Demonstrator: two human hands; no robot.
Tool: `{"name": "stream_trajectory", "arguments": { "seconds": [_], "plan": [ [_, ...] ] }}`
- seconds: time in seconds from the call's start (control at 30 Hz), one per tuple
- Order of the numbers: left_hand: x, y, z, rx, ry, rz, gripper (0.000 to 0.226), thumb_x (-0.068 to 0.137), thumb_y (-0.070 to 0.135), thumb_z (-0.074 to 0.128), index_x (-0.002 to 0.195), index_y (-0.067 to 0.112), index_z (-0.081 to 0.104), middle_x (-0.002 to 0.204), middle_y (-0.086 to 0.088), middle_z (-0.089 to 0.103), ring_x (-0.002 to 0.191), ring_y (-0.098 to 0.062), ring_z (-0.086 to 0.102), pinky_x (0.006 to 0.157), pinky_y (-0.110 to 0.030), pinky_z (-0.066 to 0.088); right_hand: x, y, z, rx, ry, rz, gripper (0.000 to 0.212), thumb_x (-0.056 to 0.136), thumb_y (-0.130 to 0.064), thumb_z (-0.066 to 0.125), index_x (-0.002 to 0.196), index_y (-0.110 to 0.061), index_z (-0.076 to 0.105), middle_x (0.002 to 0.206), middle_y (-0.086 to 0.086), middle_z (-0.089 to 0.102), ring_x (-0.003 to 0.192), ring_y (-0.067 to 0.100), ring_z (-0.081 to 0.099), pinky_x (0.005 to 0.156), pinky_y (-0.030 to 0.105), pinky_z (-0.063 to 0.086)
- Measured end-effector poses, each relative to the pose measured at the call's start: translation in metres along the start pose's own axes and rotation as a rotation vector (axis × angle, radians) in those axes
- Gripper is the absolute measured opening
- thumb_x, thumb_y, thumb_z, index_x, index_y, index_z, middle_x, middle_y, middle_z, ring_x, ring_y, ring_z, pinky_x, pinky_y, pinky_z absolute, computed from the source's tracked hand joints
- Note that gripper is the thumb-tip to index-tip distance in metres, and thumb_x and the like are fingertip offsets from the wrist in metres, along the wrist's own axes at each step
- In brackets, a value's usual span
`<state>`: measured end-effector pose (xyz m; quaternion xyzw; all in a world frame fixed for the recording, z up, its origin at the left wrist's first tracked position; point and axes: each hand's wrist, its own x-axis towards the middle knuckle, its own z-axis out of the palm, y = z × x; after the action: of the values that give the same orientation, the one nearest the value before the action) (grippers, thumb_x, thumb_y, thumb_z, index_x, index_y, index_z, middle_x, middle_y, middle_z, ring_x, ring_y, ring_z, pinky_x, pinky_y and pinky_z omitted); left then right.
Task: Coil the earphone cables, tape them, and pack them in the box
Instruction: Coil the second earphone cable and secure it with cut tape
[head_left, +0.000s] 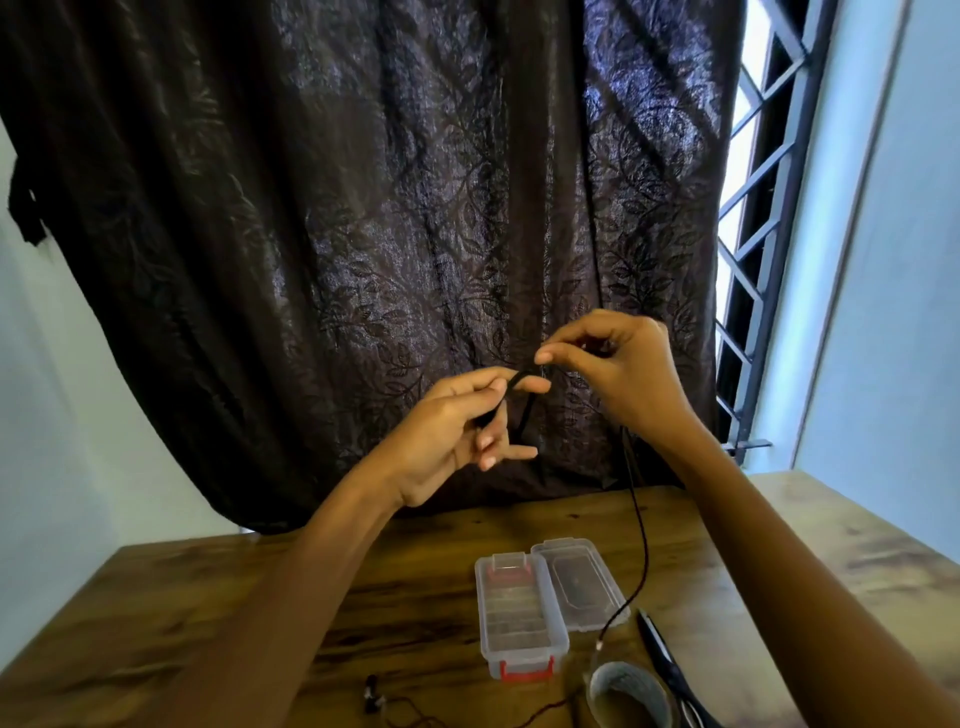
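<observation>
Cable (522, 410) thin, limp, light; looped mid-air above table (208, 597), tail hanging to 5 o'clock. Left hand (457, 431) pinching loop, right hand (623, 369) pinching strand. Best gripped at crossing. Box (519, 613) open at 6 o'clock, tape roll (631, 693) beside.

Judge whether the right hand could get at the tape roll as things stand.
Probably not straight away: the right hand is raised, pinching the cable. Once freed, the tape roll lies unblocked below it.

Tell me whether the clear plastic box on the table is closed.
No, the clear plastic box with red latches lies open, its clear lid flat on the wooden table.
</observation>
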<state>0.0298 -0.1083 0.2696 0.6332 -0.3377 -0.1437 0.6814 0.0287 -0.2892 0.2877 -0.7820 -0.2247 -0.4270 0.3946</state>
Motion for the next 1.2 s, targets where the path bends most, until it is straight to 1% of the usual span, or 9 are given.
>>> {"name": "stream_trajectory", "arguments": {
  "seconds": [0.17,0.3,0.43,0.57,0.7,0.8,0.93,1.07,1.2],
  "plan": [
    [0.002,-0.001,0.003,-0.158,0.013,0.013,0.034,0.098,0.013,0.029,0.111,0.008,0.061,0.046,0.002,0.034,0.042,-0.011,0.043,0.087,-0.047,0.054,-0.021,0.015,0.025,0.166,0.13,0.183,0.011,0.078,-0.034,0.066,0.075,-0.025,0.07,0.068,0.007,0.068,0.062,0.021,0.058,0.06,0.04,0.047],
    [0.008,0.0,0.002,-0.271,0.079,0.038,0.034,0.098,0.014,0.029,0.117,0.007,0.057,0.051,0.001,0.042,0.059,-0.015,0.061,0.089,-0.045,0.05,-0.043,0.025,0.046,0.228,0.119,0.267,0.021,0.087,-0.03,0.059,0.08,-0.012,0.07,0.059,0.018,0.059,0.051,0.014,0.044,0.046,0.037,0.034],
    [0.01,0.003,-0.001,-0.338,0.13,0.097,0.034,0.099,0.014,0.028,0.121,0.009,0.054,0.057,0.0,0.052,0.071,-0.017,0.068,0.089,-0.043,0.05,-0.064,0.029,0.062,0.149,-0.011,0.313,0.02,0.096,-0.016,0.046,0.091,-0.009,0.064,0.059,0.0,0.054,0.047,0.003,0.043,0.046,0.018,0.033],
    [0.012,0.005,-0.003,-0.343,0.199,0.151,0.034,0.099,0.012,0.027,0.125,0.01,0.05,0.063,0.001,0.06,0.079,-0.019,0.07,0.095,-0.045,0.046,-0.083,0.024,0.069,-0.026,-0.212,0.31,0.023,0.098,-0.014,0.038,0.108,-0.014,0.059,0.068,-0.009,0.053,0.053,0.003,0.048,0.052,0.026,0.039],
    [0.013,0.001,-0.006,-0.324,0.287,0.16,0.039,0.099,0.007,0.028,0.136,0.012,0.041,0.07,-0.002,0.055,0.082,-0.019,0.071,0.096,-0.039,0.046,-0.098,0.013,0.068,-0.273,-0.416,0.196,0.035,0.094,-0.007,0.037,0.128,-0.014,0.044,0.103,0.004,0.049,0.081,0.027,0.057,0.071,0.043,0.048],
    [0.013,-0.004,-0.009,-0.197,0.34,0.142,0.041,0.1,0.006,0.027,0.14,0.014,0.035,0.068,0.001,0.057,0.085,-0.018,0.069,0.1,-0.037,0.043,-0.101,0.002,0.065,-0.383,-0.475,0.176,0.044,0.094,-0.006,0.042,0.137,-0.015,0.037,0.117,0.006,0.043,0.085,0.03,0.059,0.069,0.04,0.049],
    [0.013,-0.013,-0.012,-0.001,0.354,0.112,0.045,0.101,0.007,0.026,0.144,0.016,0.025,0.064,0.01,0.066,0.094,-0.013,0.066,0.111,-0.039,0.031,-0.094,-0.015,0.05,-0.675,-0.306,-0.136,0.04,0.065,-0.009,0.08,0.102,-0.012,0.065,0.088,0.003,0.057,0.057,0.017,0.06,0.037,0.025,0.041],
    [0.01,-0.02,-0.012,0.129,0.326,0.054,0.045,0.101,0.011,0.028,0.145,0.021,0.024,0.069,0.014,0.066,0.091,-0.001,0.062,0.107,-0.034,0.033,-0.072,-0.028,0.031,-0.714,-0.2,-0.323,0.023,0.065,-0.005,0.079,0.084,-0.011,0.068,0.076,0.003,0.058,0.06,0.019,0.057,0.033,0.024,0.038],
    [0.008,-0.021,-0.008,0.196,0.274,-0.001,0.045,0.1,0.012,0.032,0.144,0.022,0.028,0.123,0.003,0.059,0.116,-0.004,0.051,0.11,-0.03,0.032,-0.044,-0.034,0.017,-0.627,-0.185,-0.485,0.008,0.076,-0.01,0.068,0.083,-0.014,0.069,0.076,0.003,0.064,0.067,0.022,0.06,0.038,0.027,0.045]
  ]
}}
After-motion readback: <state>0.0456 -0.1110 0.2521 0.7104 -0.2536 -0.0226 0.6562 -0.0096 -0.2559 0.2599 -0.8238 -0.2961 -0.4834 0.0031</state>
